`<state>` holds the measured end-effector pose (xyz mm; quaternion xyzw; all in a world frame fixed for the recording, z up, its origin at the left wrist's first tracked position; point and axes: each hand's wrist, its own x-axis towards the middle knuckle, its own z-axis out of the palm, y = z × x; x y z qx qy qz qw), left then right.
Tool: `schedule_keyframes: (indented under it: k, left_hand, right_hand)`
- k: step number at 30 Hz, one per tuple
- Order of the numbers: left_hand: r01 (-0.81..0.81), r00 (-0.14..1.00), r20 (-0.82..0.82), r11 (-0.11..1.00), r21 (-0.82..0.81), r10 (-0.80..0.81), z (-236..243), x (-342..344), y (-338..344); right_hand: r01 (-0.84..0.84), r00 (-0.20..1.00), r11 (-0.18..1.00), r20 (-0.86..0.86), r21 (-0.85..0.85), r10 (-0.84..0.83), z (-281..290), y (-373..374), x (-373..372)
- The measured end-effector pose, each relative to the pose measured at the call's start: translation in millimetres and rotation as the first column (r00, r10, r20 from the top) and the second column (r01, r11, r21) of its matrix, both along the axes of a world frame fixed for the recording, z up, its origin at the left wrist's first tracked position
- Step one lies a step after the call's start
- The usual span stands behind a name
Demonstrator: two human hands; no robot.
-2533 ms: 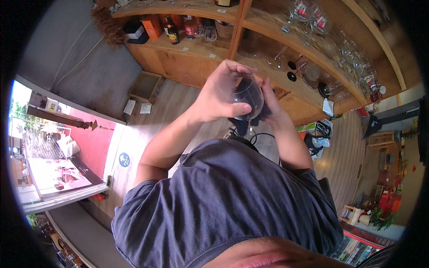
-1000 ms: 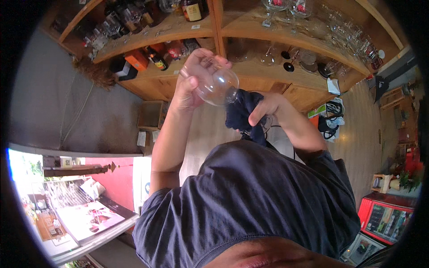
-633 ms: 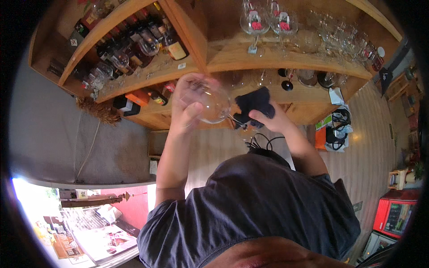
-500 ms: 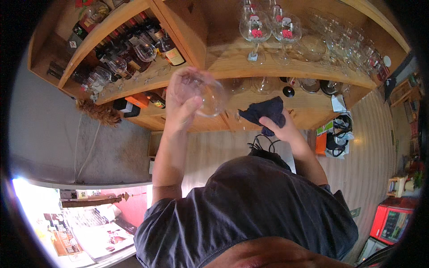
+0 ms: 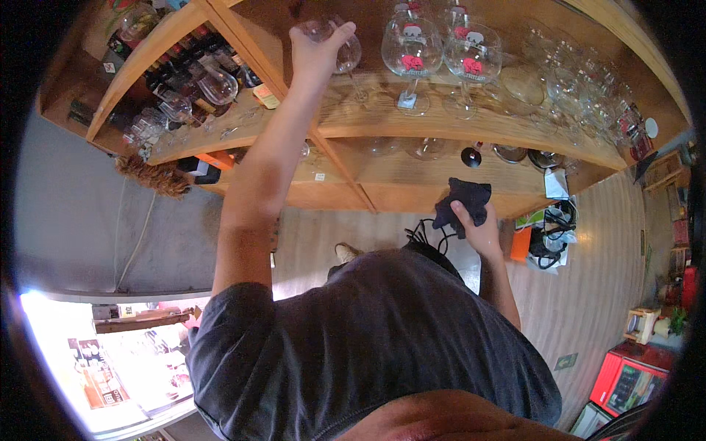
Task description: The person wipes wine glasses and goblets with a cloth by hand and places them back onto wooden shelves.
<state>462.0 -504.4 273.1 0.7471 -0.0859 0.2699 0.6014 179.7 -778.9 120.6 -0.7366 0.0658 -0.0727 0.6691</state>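
Note:
My left hand reaches up to the wooden shelf, its fingers and thumb around the bowl of a clear stemmed glass. The foot of that glass is down at the shelf board, though I cannot tell whether it rests there. To its right stand big printed stemmed glasses with red and white pictures. Lower down, in front of the cabinet, my right hand grips a crumpled dark cloth, the thumb lying across it.
Many clear glasses crowd the shelf's right end. Left of the wooden divider are bottles and more stemmed glasses. On a lower shelf stand further glasses. Bags with black straps sit on the floor at right.
My left hand has moved up and away from me, carrying the glass from in front of the cabinet to the shelf. The right hand with the cloth has dropped slightly right and nearer.

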Motion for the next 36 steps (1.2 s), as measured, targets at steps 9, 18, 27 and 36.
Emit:
schedule_keyframes:
  k: [9,18,27,36]
  left_hand:
    - [0.279,0.889,-0.369,0.96,-0.028,-0.27,-4,89,-12]
    - [0.21,0.974,-0.134,0.947,0.244,-0.182,-22,174,-21]
    - [-0.094,0.98,0.193,0.722,0.686,-0.056,-13,184,-23]
    - [-0.54,0.81,0.492,0.732,0.414,0.319,-99,202,-34]
  right_hand:
    - [0.262,0.962,0.963,0.059,0.055,-0.265,-40,-16,-34]
    - [0.306,0.952,0.952,0.012,0.025,-0.307,-50,-30,-54]
    - [0.374,0.927,0.927,-0.001,0.028,-0.374,-65,-45,-72]
    - [0.374,0.928,0.923,-0.041,0.096,-0.372,-72,-47,-67]
